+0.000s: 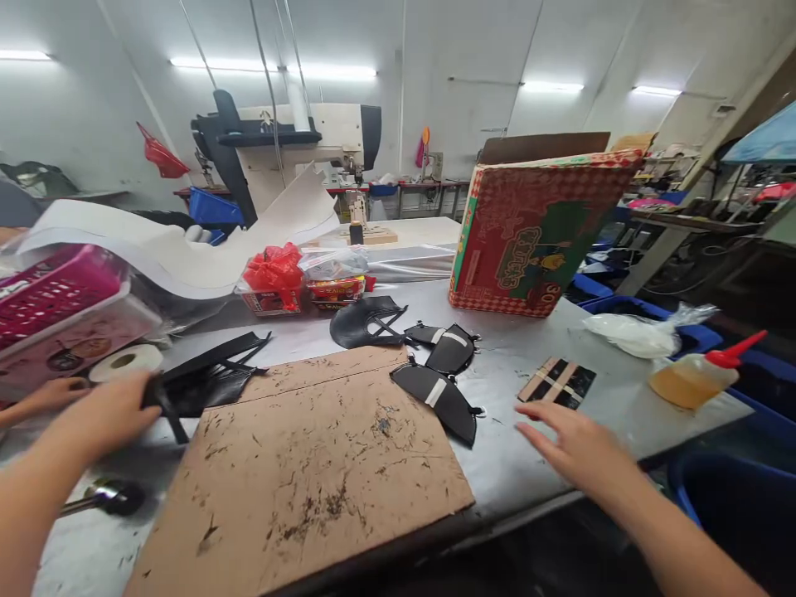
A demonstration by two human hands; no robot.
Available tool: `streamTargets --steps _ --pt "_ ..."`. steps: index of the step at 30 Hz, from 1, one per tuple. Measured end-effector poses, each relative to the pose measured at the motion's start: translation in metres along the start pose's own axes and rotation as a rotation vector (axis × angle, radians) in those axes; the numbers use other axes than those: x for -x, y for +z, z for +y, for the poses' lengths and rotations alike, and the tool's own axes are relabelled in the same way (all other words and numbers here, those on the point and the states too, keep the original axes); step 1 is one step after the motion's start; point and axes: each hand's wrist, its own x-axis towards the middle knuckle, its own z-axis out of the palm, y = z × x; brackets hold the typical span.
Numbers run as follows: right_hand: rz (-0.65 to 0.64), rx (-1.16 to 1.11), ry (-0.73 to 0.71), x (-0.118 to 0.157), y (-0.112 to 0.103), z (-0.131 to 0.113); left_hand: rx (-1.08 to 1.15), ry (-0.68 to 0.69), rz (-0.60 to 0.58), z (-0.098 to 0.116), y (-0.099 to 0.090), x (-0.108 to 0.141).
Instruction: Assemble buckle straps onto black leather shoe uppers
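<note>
My left hand (115, 414) is closed on the end of a black strap (169, 413) beside a pile of black leather pieces (211, 377). My right hand (575, 439) is apart from everything, thumb and fingers spread, just below a small striped piece (558, 382) with black and tan bands. Between my hands lies a stained cardboard sheet (311, 448). Black curved pieces with light strips (441, 398) rest on its right edge and beyond, and a black curved leather piece (357, 323) lies behind it.
A red box (528, 240) stands at the back right. At the right are a glue bottle (690, 381) and a white plastic bag (640, 332). A paper roll (126, 363), pink basket (68, 290) and metal tool (115, 496) are at the left. Another person's hand (53, 396) reaches in there.
</note>
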Motion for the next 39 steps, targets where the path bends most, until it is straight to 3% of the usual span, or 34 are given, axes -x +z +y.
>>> streamTargets --steps 2,3,4,5,6,7,9,12,15,17,20,24,28,31,36,39 --pt "-0.085 0.007 0.001 -0.017 0.018 -0.035 -0.213 -0.014 -0.013 0.021 -0.022 0.002" --pt "-0.110 0.033 0.017 -0.024 0.026 -0.051 -0.264 -0.012 0.084 0.036 -0.030 0.007" --pt "-0.126 0.059 0.037 -0.030 0.034 -0.066 -0.286 -0.004 0.088 0.055 -0.034 0.016" --pt "-0.133 0.073 0.056 -0.034 0.041 -0.078 -0.256 0.088 0.007 0.076 -0.034 0.027" --pt "-0.121 0.050 0.085 -0.038 0.048 -0.087 -0.205 0.118 -0.035 0.099 -0.029 0.040" --pt "-0.095 -0.004 0.124 -0.041 0.053 -0.092 -0.127 0.232 -0.088 0.122 -0.020 0.054" --pt "-0.026 -0.157 0.215 -0.045 0.060 -0.093 0.095 0.378 -0.173 0.164 0.007 0.082" --pt "0.039 -0.335 0.326 -0.045 0.056 -0.077 0.473 0.425 -0.258 0.205 0.053 0.111" --pt "0.066 -0.537 0.385 -0.034 0.043 -0.061 0.612 0.322 -0.307 0.216 0.078 0.120" --pt "0.116 -0.917 0.466 -0.019 0.035 -0.061 0.641 0.288 -0.346 0.215 0.080 0.117" --pt "0.091 -1.532 0.599 0.007 0.029 -0.082 0.723 0.288 -0.415 0.215 0.070 0.111" --pt "-0.087 -1.857 0.652 0.029 0.030 -0.120 0.904 0.217 -0.476 0.227 0.058 0.105" --pt "-0.211 -1.997 0.693 0.035 0.033 -0.139 1.129 0.089 -0.484 0.242 0.057 0.102" --pt "-0.264 -1.916 0.698 0.037 0.037 -0.140 1.303 0.012 -0.539 0.248 0.059 0.101" --pt "-0.171 -1.810 0.656 0.038 0.044 -0.139 1.459 -0.033 -0.706 0.253 0.059 0.106" --pt "-0.124 -1.796 0.636 0.036 0.046 -0.141 1.444 0.022 -0.711 0.256 0.057 0.110"
